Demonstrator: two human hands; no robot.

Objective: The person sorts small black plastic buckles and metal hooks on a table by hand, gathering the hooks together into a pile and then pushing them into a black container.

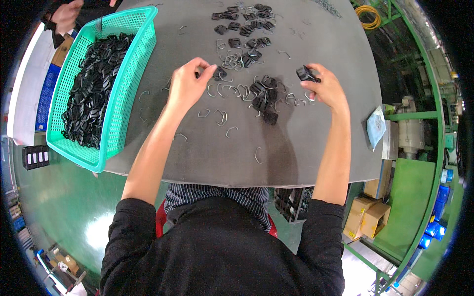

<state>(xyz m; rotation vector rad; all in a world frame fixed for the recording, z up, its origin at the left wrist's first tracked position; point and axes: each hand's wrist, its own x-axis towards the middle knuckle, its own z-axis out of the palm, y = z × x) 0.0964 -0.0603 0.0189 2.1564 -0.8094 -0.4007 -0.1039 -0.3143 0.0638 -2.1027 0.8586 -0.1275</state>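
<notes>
My left hand [188, 83] is over the table left of the middle, thumb and fingers closed on a small black plastic buckle [220, 73]. A bent metal wire ring lies or hangs beside that buckle; I cannot tell if they are joined. My right hand [327, 88] is raised farther right, its thumb and fingers pinching another black buckle [307, 74]. Between my hands lies a pile of black buckles [265, 92], with loose metal wire rings [232, 90] strewn around it. More black buckles [247, 24] are spread toward the far side.
A turquoise basket [101, 150] full of black buckles stands on the left of the grey table [207, 160]. Beyond it another person's hand [64, 18] shows. A blue packet [375, 127] lies at the right edge. Cardboard boxes [365, 217] stand below right.
</notes>
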